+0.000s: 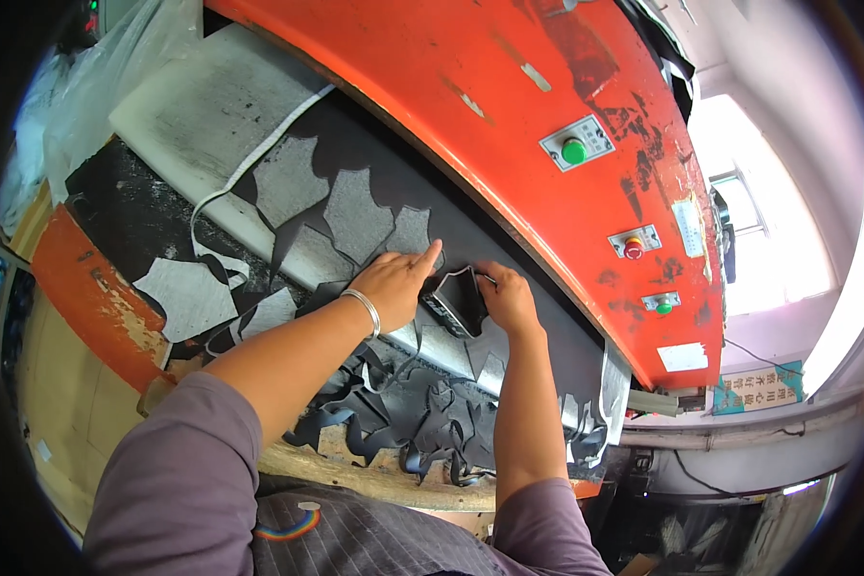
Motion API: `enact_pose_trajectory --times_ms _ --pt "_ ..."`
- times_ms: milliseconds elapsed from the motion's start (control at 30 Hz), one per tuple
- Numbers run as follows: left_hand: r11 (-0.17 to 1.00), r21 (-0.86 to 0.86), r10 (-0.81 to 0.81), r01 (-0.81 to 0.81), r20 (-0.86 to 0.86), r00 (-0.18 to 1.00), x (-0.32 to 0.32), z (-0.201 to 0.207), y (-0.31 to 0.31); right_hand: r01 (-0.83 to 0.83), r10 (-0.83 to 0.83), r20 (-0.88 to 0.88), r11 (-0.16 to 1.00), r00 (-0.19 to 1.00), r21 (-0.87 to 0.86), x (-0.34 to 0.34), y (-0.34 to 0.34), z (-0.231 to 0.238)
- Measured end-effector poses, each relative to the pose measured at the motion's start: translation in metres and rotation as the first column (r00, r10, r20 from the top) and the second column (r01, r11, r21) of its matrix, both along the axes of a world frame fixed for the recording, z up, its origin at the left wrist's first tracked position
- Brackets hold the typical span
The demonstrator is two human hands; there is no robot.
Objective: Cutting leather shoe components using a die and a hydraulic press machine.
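My right hand [510,300] grips the right rim of a dark metal cutting die [458,301], a hollow outline with thin upright walls. The die stands on a dark sheet [475,252] with a grey underside. My left hand [394,286], a silver bangle at its wrist, lies at the die's left side with the index finger stretched out. Its other fingers are partly hidden, and I cannot tell whether they touch the die. Several pointed holes in the sheet show a grey surface, among them a large cut-out [358,213] beyond my left hand.
The orange beam of a press [518,144] runs close beyond the sheet, with a green button [574,151] and a red button [633,249] on it. Curled dark offcuts [446,427] pile up along the near edge. A loose grey cut piece [187,298] lies at the left.
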State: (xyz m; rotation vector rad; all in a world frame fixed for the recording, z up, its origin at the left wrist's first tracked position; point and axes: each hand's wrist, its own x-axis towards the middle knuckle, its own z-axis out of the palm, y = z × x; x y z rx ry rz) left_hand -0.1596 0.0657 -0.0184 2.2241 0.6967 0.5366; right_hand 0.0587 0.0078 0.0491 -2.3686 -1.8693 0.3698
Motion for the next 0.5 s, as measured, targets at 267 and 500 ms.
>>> enact_pose_trajectory --times_ms 267,500 --pt "0.998 0.057 -0.001 0.003 -0.040 0.999 0.003 -0.008 -0.004 0.237 -0.239 -0.017 0.946 0.971 0.223 -0.001 -0.059 -0.033" --pt "0.998 0.055 -0.012 0.014 -0.037 0.999 0.004 -0.006 -0.001 0.813 -0.522 -0.778 0.582 0.349 -0.027 -0.058 -0.062 -0.044"
